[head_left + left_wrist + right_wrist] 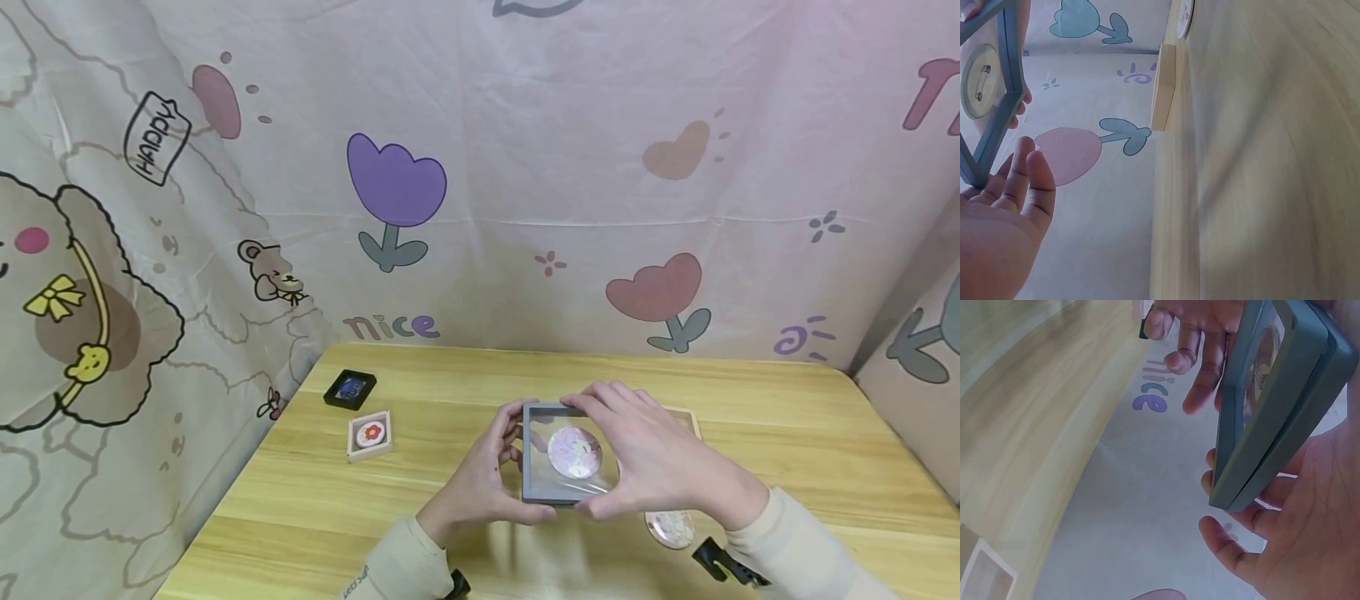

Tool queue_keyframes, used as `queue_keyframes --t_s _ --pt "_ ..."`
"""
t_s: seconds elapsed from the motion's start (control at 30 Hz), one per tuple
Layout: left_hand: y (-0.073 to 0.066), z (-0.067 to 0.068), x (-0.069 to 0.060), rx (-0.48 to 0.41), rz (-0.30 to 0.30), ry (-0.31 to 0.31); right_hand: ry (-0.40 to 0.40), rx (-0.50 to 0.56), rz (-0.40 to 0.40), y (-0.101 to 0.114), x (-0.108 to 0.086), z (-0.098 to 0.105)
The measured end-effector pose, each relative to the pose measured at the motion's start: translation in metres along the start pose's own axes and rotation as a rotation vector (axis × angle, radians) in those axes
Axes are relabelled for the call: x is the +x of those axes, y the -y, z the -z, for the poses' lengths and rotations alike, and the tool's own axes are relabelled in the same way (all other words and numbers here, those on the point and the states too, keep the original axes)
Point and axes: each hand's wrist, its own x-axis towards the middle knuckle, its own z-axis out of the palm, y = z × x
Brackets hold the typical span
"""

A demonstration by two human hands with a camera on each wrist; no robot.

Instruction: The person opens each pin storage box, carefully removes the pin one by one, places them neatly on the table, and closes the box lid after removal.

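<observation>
A square grey display frame (527, 458) with clear film is held up above the table, tilted toward the head camera. Inside the film sits a round pinkish pin badge (575, 452); its safety-pin back (980, 81) shows in the left wrist view. My left hand (483, 483) holds the frame's left side, thumb at the lower edge and fingers at the side. On the right, my right hand (648, 454) grips it between thumb below and fingers at the top edge. A narrow gap between the frame's two halves (1288, 425) shows in the right wrist view.
Another round badge (670, 529) lies on the wooden table (450, 383) below my right hand. Partly behind that hand is a light wooden-coloured frame (688, 419). At the left lie a small black case (349, 389) and a pale case (370, 451) with a red-flower badge.
</observation>
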Motion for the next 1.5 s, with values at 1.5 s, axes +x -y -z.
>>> queue_keyframes --t_s 1.5 --pt "0.001 0.006 -0.001 -0.049 0.118 0.022 0.214 0.139 -0.080 -0.004 0.008 0.021"
